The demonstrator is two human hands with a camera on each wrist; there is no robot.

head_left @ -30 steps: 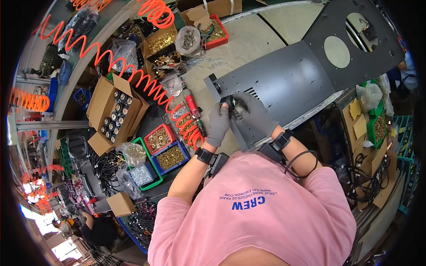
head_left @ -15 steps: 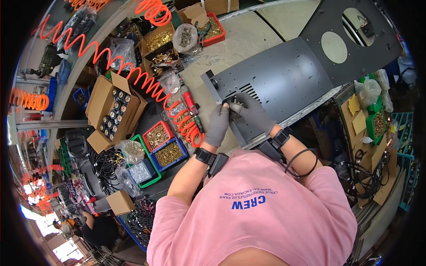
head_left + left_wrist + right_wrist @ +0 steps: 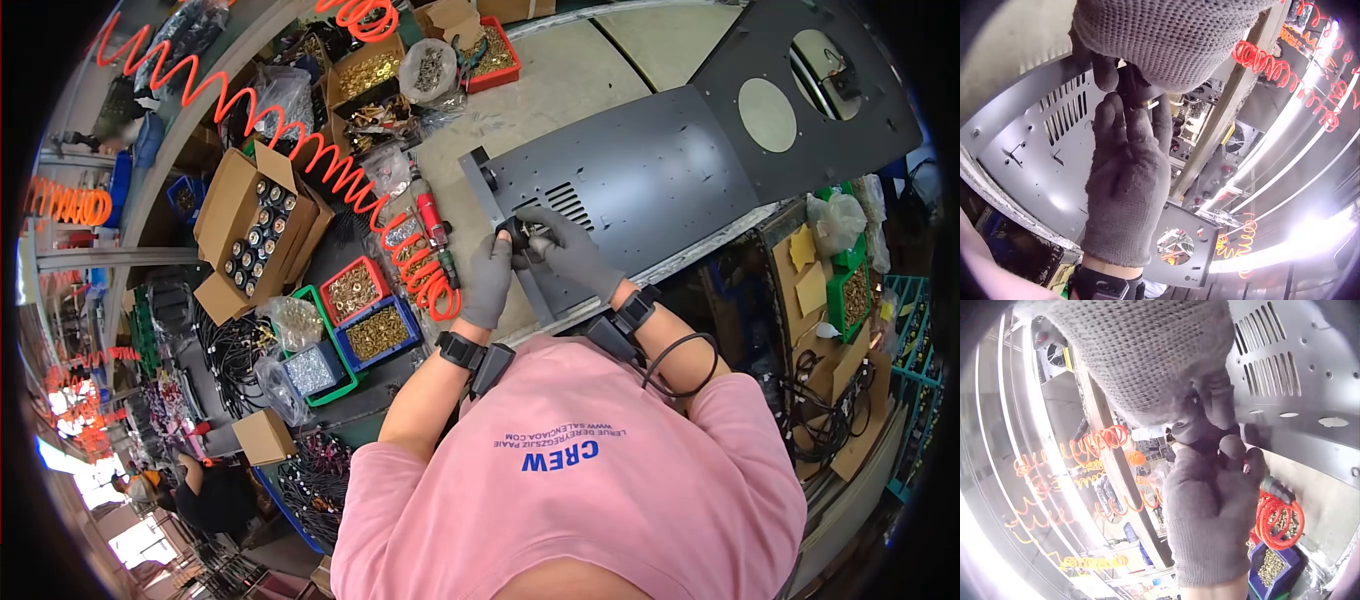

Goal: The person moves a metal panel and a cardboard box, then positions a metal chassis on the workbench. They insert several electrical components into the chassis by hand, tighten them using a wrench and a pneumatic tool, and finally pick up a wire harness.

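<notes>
In the head view both hands, in grey knit gloves, meet at the near left end of a dark grey sheet-metal panel (image 3: 630,170). The left hand (image 3: 488,282) pinches a small black round part (image 3: 517,231) between thumb and fingers. On the same part are the curled fingers of the right hand (image 3: 578,258), opposite the left thumb. The wrist views show the black part (image 3: 1134,86) mostly covered by gloved fingers; its exact kind I cannot tell. Beside the hands, the panel has rows of slots (image 3: 566,204) and an upright end flange (image 3: 478,190).
A red power screwdriver (image 3: 430,215) lies left of the hands by a coiled orange air hose (image 3: 435,290). Farther left are a blue bin (image 3: 378,335) and a red bin (image 3: 352,288) of small hardware, and a carton (image 3: 215,225) of black cylindrical parts. Another person (image 3: 205,490) is at lower left.
Both hands stay together at the panel's end, still on the black part. The fingers shift around it, and its round face shows more now than half a second ago. The head view sways slightly.
</notes>
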